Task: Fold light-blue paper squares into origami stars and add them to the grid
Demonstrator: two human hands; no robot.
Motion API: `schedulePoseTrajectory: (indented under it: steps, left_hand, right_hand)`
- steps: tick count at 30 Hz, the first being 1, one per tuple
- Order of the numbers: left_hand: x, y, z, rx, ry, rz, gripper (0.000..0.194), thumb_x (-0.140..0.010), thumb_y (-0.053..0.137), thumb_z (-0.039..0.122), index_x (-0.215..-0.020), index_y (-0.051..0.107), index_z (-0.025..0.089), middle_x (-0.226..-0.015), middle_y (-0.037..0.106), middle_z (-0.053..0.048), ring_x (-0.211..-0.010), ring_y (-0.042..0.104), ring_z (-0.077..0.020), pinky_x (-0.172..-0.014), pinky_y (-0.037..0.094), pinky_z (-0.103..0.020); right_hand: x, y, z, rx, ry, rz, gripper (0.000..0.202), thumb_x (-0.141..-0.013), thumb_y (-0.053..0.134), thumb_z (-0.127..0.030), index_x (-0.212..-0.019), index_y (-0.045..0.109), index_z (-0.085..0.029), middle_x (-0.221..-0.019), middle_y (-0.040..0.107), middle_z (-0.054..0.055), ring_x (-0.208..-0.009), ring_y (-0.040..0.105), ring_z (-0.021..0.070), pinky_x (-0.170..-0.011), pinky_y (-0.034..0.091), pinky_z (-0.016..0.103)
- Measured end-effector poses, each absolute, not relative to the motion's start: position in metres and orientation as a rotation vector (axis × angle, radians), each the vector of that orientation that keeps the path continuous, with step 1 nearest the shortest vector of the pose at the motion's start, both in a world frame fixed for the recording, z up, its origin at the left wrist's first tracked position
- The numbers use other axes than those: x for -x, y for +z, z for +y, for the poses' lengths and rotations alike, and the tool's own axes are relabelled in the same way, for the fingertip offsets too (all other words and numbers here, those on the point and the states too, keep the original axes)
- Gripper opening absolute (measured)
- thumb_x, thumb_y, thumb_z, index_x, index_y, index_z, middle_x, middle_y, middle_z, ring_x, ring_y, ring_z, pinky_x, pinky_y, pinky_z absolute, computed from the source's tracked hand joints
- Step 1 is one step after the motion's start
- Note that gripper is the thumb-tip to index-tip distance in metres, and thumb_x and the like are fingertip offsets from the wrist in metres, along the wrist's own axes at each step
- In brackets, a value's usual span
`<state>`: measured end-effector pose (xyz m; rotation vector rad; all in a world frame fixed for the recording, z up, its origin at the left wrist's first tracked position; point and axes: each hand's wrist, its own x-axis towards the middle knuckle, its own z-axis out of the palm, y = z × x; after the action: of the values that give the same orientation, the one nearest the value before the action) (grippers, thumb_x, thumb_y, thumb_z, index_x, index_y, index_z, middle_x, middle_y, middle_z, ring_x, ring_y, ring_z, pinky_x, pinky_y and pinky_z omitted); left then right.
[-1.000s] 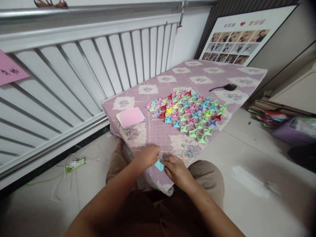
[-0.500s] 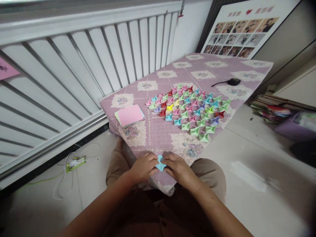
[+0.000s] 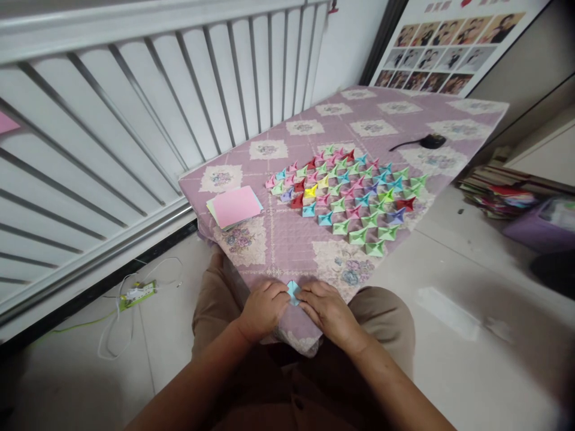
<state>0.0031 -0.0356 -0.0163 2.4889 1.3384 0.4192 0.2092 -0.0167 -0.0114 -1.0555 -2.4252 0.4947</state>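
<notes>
A small folded light blue paper [image 3: 293, 293] lies at the near corner of the table, between my two hands. The fingers of my left hand [image 3: 266, 308] press on its left edge. On its right edge are the closed fingers of my right hand [image 3: 329, 308]. Beyond them, several folded paper pieces [image 3: 344, 190] in green, pink, blue, red and yellow stand in slanting rows. A stack of paper sheets with a pink one on top [image 3: 236, 206] rests to the left of the rows.
The table's patterned cloth [image 3: 287, 239] drapes over its edges. A black object with a cord [image 3: 432, 141] lies at the back right. Left stands a white radiator [image 3: 224, 84], with a power strip [image 3: 138, 293] on the floor. Magazines [image 3: 489, 185] are piled at the right.
The blue paper shows smaller and narrower between my hands, and my fingers have closed in over it slightly. The whole view has shifted a little.
</notes>
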Motion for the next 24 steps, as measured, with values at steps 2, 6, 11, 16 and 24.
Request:
schedulePoseTrajectory:
  steps: [2,6,11,16,24]
  left_hand:
    - [-0.006,-0.018,-0.037,-2.444,0.471,1.386,0.024,-0.093,0.042,0.021,-0.096,0.065,0.018,-0.105,0.062,-0.007,-0.098,0.051,-0.0213,-0.088,0.042,-0.037]
    - [-0.009,-0.018,-0.039,-2.361,0.569,1.465,0.022,-0.09,0.045,0.019,-0.093,0.067,0.018,-0.101,0.062,-0.008,-0.094,0.052,-0.0215,-0.086,0.043,-0.039]
    - [-0.011,-0.016,-0.043,-2.276,0.606,1.597,0.016,-0.087,0.052,0.022,-0.089,0.068,0.02,-0.096,0.063,-0.007,-0.091,0.052,-0.022,-0.084,0.04,-0.039]
    - [-0.01,-0.009,-0.044,-2.162,0.556,1.759,0.014,-0.085,0.056,0.025,-0.079,0.067,0.022,-0.091,0.063,-0.004,-0.088,0.052,-0.0211,-0.082,0.035,-0.038]
    - [-0.011,-0.001,-0.039,-2.056,0.446,1.845,0.011,-0.083,0.058,0.026,-0.076,0.066,0.022,-0.087,0.062,-0.003,-0.087,0.053,-0.0209,-0.079,0.034,-0.037]
  right_hand:
    - [-0.209,-0.012,-0.016,1.052,0.492,-2.427,0.022,-0.088,0.054,-0.027,-0.108,0.064,-0.023,-0.096,0.063,0.007,-0.091,0.056,0.0208,-0.08,0.045,0.036]
    - [-0.209,-0.016,-0.014,1.08,0.452,-2.393,0.02,-0.086,0.055,-0.023,-0.104,0.064,-0.022,-0.092,0.062,0.007,-0.088,0.056,0.0213,-0.078,0.046,0.036]
    - [-0.207,-0.021,-0.012,1.145,0.433,-2.352,0.012,-0.088,0.053,-0.024,-0.089,0.065,-0.021,-0.086,0.061,0.006,-0.083,0.054,0.0207,-0.076,0.045,0.035]
    - [-0.205,-0.018,-0.011,1.23,0.43,-2.34,0.015,-0.088,0.054,-0.029,-0.079,0.062,-0.02,-0.081,0.061,0.005,-0.081,0.054,0.0202,-0.075,0.041,0.034]
    - [-0.203,-0.011,-0.011,1.389,0.455,-2.348,0.018,-0.089,0.053,-0.033,-0.08,0.064,-0.021,-0.083,0.061,0.005,-0.081,0.053,0.0194,-0.075,0.034,0.034]
